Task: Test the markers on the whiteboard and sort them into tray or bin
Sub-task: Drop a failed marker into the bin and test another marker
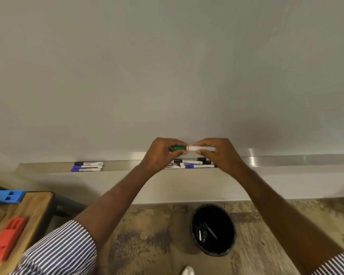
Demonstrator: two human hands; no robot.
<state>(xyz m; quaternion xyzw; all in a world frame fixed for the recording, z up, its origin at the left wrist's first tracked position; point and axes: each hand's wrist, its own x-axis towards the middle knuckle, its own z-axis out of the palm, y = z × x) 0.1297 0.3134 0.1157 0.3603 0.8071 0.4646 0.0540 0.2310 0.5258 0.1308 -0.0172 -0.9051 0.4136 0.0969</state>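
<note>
I hold a green-capped white marker (195, 148) level in front of the whiteboard (167, 66), just above its metal tray (286, 160). My left hand (161, 153) grips the green cap end; my right hand (219, 153) grips the white barrel. Below my hands, a pile of several markers (189, 164) lies in the tray, partly hidden by my wrists. Three more markers (87, 166) lie together at the tray's left end. A black round bin (213, 229) stands on the floor under my right forearm, with marker-like items inside.
A wooden table (36, 207) stands at the lower left, carrying a blue block (7, 196) and a red block (8, 238). Patterned carpet (157, 235) covers the floor. A white shoe tip (187, 270) shows at the bottom edge.
</note>
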